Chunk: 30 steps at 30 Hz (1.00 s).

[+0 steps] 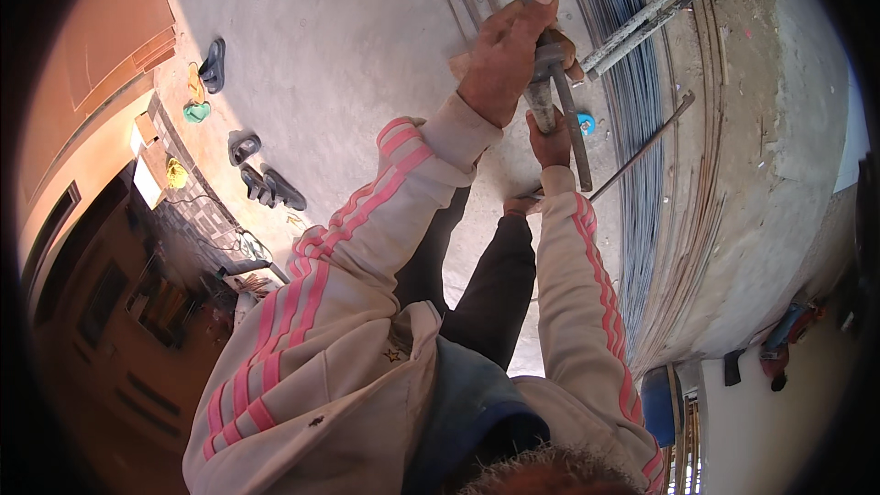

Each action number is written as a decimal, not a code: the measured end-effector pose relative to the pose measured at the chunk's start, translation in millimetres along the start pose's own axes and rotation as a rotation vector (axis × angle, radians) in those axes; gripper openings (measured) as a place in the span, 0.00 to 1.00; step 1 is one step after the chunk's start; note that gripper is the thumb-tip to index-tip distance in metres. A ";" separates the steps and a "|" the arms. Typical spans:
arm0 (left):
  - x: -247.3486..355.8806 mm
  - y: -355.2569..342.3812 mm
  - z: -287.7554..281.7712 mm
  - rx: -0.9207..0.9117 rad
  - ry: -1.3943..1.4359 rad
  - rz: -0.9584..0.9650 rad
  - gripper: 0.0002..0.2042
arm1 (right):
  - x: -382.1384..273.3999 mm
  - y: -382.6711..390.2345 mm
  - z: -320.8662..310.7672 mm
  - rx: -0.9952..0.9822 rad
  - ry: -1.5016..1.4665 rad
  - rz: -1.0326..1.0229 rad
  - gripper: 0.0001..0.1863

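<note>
My left hand (509, 60) is closed near the upper end of a long dark metal bar (570, 119). The bar slants across a dark metal head with a round collar (547, 57), and part of it passes behind my fingers. Below the collar is a tapered grey metal shaft (541, 103). Around the shaft's lower end my right hand (550, 142) is wrapped, just left of the bar. Some fingers of both hands are hidden, and how the bar meets the head cannot be made out.
Bundles of long thin steel rods (632, 183) run along the floor at the right. Across them lie pale, crusted bars (651, 16) and a thin rod with a hooked end (646, 142). A blue round object (587, 124) is nearby. Dark sandals (275, 187) lie at the left.
</note>
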<state>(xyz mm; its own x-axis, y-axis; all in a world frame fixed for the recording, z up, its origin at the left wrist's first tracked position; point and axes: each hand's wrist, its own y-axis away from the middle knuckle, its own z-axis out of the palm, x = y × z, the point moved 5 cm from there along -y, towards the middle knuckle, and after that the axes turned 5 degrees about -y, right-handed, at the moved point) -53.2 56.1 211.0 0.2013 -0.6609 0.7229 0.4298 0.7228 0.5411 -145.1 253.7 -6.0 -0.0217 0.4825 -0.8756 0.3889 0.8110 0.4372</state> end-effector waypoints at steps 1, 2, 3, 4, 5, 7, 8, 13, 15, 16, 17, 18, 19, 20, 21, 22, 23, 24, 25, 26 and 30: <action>-2.9 -0.9 -1.1 0.011 0.043 -0.005 0.17 | 2.4 -0.2 1.3 0.001 0.014 0.024 0.09; -5.8 -2.0 -2.7 0.030 0.083 -0.018 0.17 | 3.8 -0.4 3.2 0.000 0.022 0.035 0.11; -6.5 -3.9 -2.6 0.013 0.128 -0.006 0.17 | 7.6 0.2 4.3 0.010 0.081 0.115 0.12; -6.2 -6.3 -3.1 0.004 0.169 -0.002 0.18 | 4.4 0.8 7.6 -0.011 0.072 0.079 0.13; -5.6 -8.6 -3.7 -0.002 0.204 -0.016 0.18 | 3.0 2.0 9.8 -0.018 0.113 0.112 0.15; 3.0 -9.6 -4.1 -0.068 0.143 -0.005 0.19 | -4.4 6.8 16.0 -0.052 0.026 0.209 0.19; 6.8 -9.7 -2.8 -0.092 0.109 -0.024 0.19 | -13.1 9.2 17.1 -0.038 0.045 0.204 0.19; 41.5 -3.0 14.9 -0.113 0.128 0.058 0.19 | -62.6 3.4 20.4 0.004 0.022 0.144 0.22; 57.3 -2.7 22.0 -0.108 0.084 0.105 0.20 | -72.2 -4.8 21.0 -0.024 -0.052 0.163 0.24; 64.8 -1.8 24.7 -0.108 0.027 0.141 0.20 | -74.2 -8.0 20.5 -0.038 -0.087 0.176 0.25; 71.3 -1.1 27.0 -0.109 -0.029 0.176 0.20 | -74.8 -11.2 19.8 -0.061 -0.105 0.182 0.25; 74.4 -0.7 28.1 -0.113 -0.003 0.150 0.19 | -74.2 -14.5 19.1 -0.084 -0.123 0.187 0.26; 75.7 0.7 28.5 -0.116 0.024 0.120 0.18 | -71.1 -15.9 18.6 -0.097 -0.135 0.219 0.26; 74.6 1.6 30.1 -0.118 0.054 0.087 0.18 | -74.5 -18.3 15.8 -0.062 -0.139 0.096 0.23; 73.6 1.9 31.2 -0.096 0.057 0.099 0.18 | -76.4 -19.4 12.8 -0.016 -0.136 -0.002 0.21; 71.4 2.2 32.6 -0.073 0.061 0.110 0.19 | -78.1 -19.1 9.6 0.027 -0.130 -0.099 0.18; 69.4 2.2 33.0 -0.047 0.065 0.120 0.19 | -75.5 -18.4 5.9 0.091 -0.050 -0.101 0.17; 67.6 1.6 34.2 -0.060 0.098 0.122 0.19 | -73.3 -17.1 2.0 0.154 0.030 -0.102 0.17; 65.9 0.4 35.6 -0.075 0.132 0.123 0.19 | -70.6 -15.4 -2.0 0.208 0.148 -0.077 0.16; 64.8 -0.5 36.6 -0.087 0.164 0.124 0.19 | -67.6 -14.2 -4.4 0.197 0.032 -0.057 0.17; 61.2 0.5 35.7 -0.068 0.303 0.054 0.16 | -61.4 -9.1 -8.5 0.072 -0.208 0.004 0.16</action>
<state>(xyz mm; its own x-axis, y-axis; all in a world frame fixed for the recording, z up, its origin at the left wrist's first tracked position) -72.1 23.3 270.8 0.4744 -0.6590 0.5836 0.4667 0.7504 0.4681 -155.1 219.5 45.5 0.1678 0.4005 -0.9008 0.4534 0.7800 0.4313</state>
